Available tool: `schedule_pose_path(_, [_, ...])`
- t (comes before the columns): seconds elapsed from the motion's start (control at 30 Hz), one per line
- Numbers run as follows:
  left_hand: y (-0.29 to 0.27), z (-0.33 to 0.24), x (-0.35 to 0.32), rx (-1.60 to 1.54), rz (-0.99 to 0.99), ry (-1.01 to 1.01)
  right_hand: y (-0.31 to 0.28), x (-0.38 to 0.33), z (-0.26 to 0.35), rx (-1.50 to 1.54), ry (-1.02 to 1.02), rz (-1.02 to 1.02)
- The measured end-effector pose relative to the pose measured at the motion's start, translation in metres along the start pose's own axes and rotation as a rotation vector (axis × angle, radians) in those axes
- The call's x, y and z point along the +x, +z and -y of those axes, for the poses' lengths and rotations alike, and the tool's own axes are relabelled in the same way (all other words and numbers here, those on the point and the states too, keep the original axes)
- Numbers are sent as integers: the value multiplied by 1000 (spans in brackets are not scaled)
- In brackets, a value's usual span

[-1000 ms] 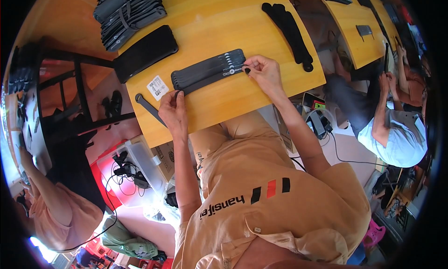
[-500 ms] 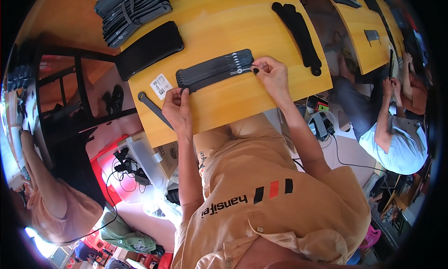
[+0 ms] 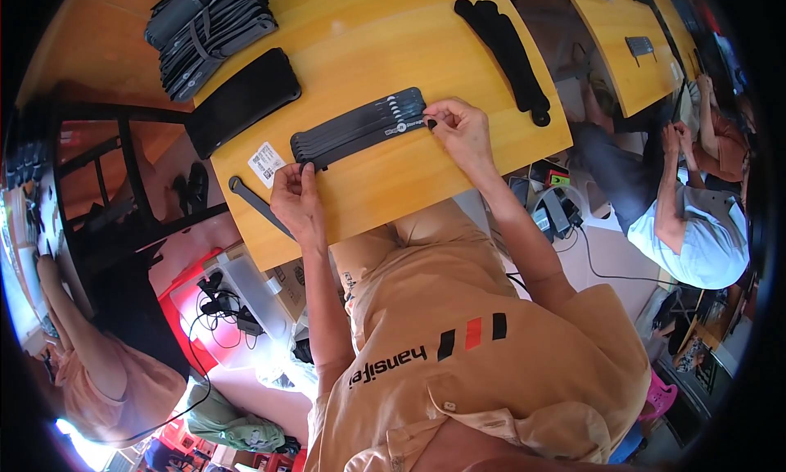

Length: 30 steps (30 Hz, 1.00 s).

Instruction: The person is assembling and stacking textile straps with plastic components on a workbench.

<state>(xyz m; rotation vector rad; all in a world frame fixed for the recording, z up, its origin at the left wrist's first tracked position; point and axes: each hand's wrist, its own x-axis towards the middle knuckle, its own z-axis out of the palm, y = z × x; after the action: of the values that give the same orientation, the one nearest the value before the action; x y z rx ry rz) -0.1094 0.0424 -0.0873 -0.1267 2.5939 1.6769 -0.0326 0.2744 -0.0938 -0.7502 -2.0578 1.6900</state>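
A fanned stack of dark grey fabric straps lies on the yellow table in front of me, pale printing showing near its right end. My left hand pinches the near strap's left end between thumb and finger. At the other end, my right hand has its fingertips closed on the same strap, and a small black piece shows under them. Just left of my left hand, a single grey strap with a holed end lies slantwise, partly hidden by that hand. A white printed label sits between it and the stack.
Farther left are a flat black pile and a tied bundle of straps. Black straps lie along the table's right side. Co-workers sit at right and left; a clear bin with cables stands below the table's left edge.
The whole view has shifted, with table and hands slightly farther left in the picture. Both hands stay at the ends of the near strap, which lies closer against the stack.
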Motion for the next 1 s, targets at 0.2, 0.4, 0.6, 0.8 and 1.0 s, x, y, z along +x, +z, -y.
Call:
schedule_pose_path(0.2, [1,-7,-1,7,2,-15,0,-1,0,-11,18,-2])
schedule_pose_path(0.4, [1,-7,-1,-7,4,-18,1,-1,8,29,112,-12])
schedule_pose_path(0.6, [1,-10,-1,18,5,-30,0,0,7,31,105,-7])
schedule_pose_path(0.8, [2,-10,0,19,7,-28,1,0,7,24,102,-12])
schedule_pose_path(1.0, [2,-12,-1,16,7,-39,3,-1,9,18,81,-26])
